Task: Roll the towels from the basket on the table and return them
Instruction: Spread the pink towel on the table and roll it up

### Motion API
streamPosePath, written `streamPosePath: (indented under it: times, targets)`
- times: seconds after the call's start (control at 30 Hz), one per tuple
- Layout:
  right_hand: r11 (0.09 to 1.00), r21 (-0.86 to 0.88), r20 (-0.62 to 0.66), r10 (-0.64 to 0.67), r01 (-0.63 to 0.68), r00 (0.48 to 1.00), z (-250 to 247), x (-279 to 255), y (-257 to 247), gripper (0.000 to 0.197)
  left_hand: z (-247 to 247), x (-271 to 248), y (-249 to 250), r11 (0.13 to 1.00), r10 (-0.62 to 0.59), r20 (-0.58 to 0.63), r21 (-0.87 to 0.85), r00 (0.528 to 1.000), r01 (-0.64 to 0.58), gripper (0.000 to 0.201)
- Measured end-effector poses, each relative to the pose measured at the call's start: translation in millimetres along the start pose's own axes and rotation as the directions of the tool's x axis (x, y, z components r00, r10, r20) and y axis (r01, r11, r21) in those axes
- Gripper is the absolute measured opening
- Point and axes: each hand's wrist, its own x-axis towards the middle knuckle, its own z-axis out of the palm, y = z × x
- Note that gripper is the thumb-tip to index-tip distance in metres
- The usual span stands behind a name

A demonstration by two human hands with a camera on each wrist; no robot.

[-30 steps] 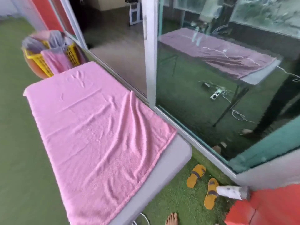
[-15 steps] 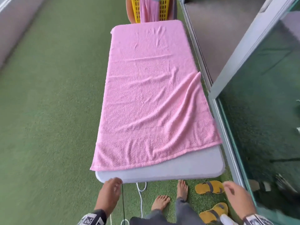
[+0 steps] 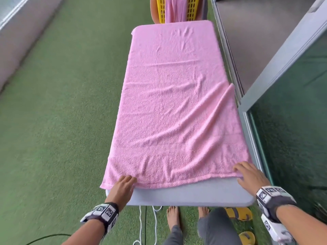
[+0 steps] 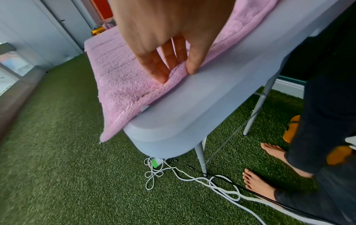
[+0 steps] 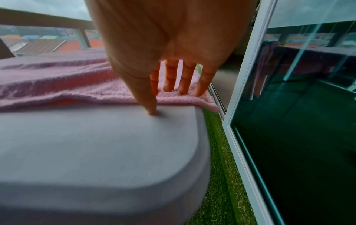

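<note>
Towel (image 3: pixel 175 106), pink terry, is seen from the head view spread lengthwise over the grey surface (image 3: pixel 191 193), with its near hem lying just short of the surface's near end and a raised crease running toward the right edge. The left hand (image 3: pixel 122 187) is laid on the near-left corner and the right hand (image 3: pixel 251 175) on the near-right corner; beyond the far end, the yellow basket (image 3: pixel 177 9) is seen with another pink towel hanging over its rim. In the left wrist view, the left hand's fingers (image 4: pixel 159 71) are pressed onto the hem while the thumb is tucked at its edge, so the hem appears lightly pinched. In the right wrist view, the right hand's fingers (image 5: pixel 185 79) are held straight on the cloth and the thumb is planted on the bare surface, so nothing is gripped. The fabric is judged soft, light and limp, likely to bunch rather than slide; it would best be taken at both near corners, and the crease smoothed, so that an even roll can be started from the near hem.
</note>
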Motion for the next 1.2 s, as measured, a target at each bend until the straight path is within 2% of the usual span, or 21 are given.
streamPosePath:
  times: [0.17, 0.23, 0.3, 0.4, 0.53, 0.63, 0.7, 0.83, 0.9, 1.0, 1.07, 1.13, 1.2]
  targets:
    - [0.996, -0.069, -0.041, 0.051, -0.054, 0.998, 24.6, -29.5, 0.5, 0.026, 11.3, -2.2, -9.5, 1.000, -0.025, -0.016, -0.001, 1.000, 0.025, 0.057]
    - [0.994, -0.111, -0.067, 0.016, -0.023, 0.998, 26.6, -36.3, 2.0, 0.043, 9.5, -4.1, -11.8, 0.999, -0.030, -0.060, 0.013, 0.998, 0.030, 0.057]
    - [0.988, -0.154, -0.101, -0.016, 0.001, 0.995, 28.3, -38.1, 3.7, 0.055, 7.9, -7.4, -14.7, 0.994, -0.105, -0.108, -0.004, 0.989, 0.105, 0.046]
    - [0.998, -0.020, -0.157, 0.053, -0.057, 0.986, 30.8, -39.9, 4.9, 0.040, 0.3, -9.8, -15.5, 0.978, -0.208, -0.145, -0.039, 0.967, 0.205, 0.030]
    - [0.968, 0.204, -0.185, 0.187, -0.148, 0.965, 33.8, -44.7, 9.7, 0.019, -4.4, -13.0, -17.0, 0.972, -0.231, -0.118, -0.063, 0.966, 0.225, 0.022]
    - [0.966, 0.209, -0.217, 0.197, -0.152, 0.956, 42.7, -51.5, 16.0, 0.013, -6.6, -20.8, -16.8, 0.975, -0.215, -0.099, -0.077, 0.972, 0.208, 0.022]
    - [0.971, 0.153, -0.234, 0.217, -0.184, 0.948, 49.0, -61.1, 16.0, 0.014, -7.1, -26.5, -15.1, 0.975, -0.210, -0.077, -0.085, 0.975, 0.204, 0.019]
    - [0.956, 0.043, -0.238, 0.292, -0.290, 0.926, 58.1, -72.0, 6.2, 0.035, -0.3, -33.9, -12.2, 0.969, -0.240, -0.105, -0.080, 0.965, 0.233, 0.026]
    - [0.942, 0.084, -0.250, 0.336, -0.325, 0.908, 61.1, -71.8, 0.7, 0.032, 4.5, -34.1, -14.8, 0.962, -0.268, -0.090, -0.071, 0.959, 0.263, 0.027]
    - [0.928, 0.140, -0.315, 0.371, -0.344, 0.874, 59.3, -70.8, -0.5, 0.012, 4.0, -32.5, -18.1, 0.916, -0.401, -0.100, -0.023, 0.910, 0.401, 0.005]
    - [0.924, 0.147, -0.362, 0.382, -0.352, 0.850, 60.6, -70.6, 0.0, 0.023, 4.0, -33.4, -16.7, 0.888, -0.457, -0.157, -0.016, 0.876, 0.460, 0.020]
    - [0.933, 0.189, -0.347, 0.355, -0.306, 0.868, 63.8, -70.5, -3.5, 0.023, 5.2, -36.6, -8.7, 0.917, -0.396, -0.209, -0.046, 0.894, 0.396, 0.018]
    - [0.952, 0.238, -0.275, 0.256, -0.193, 0.927, 71.3, -72.3, -7.8, 0.029, 13.4, -42.9, -2.4, 0.959, -0.281, -0.181, -0.075, 0.942, 0.272, 0.020]
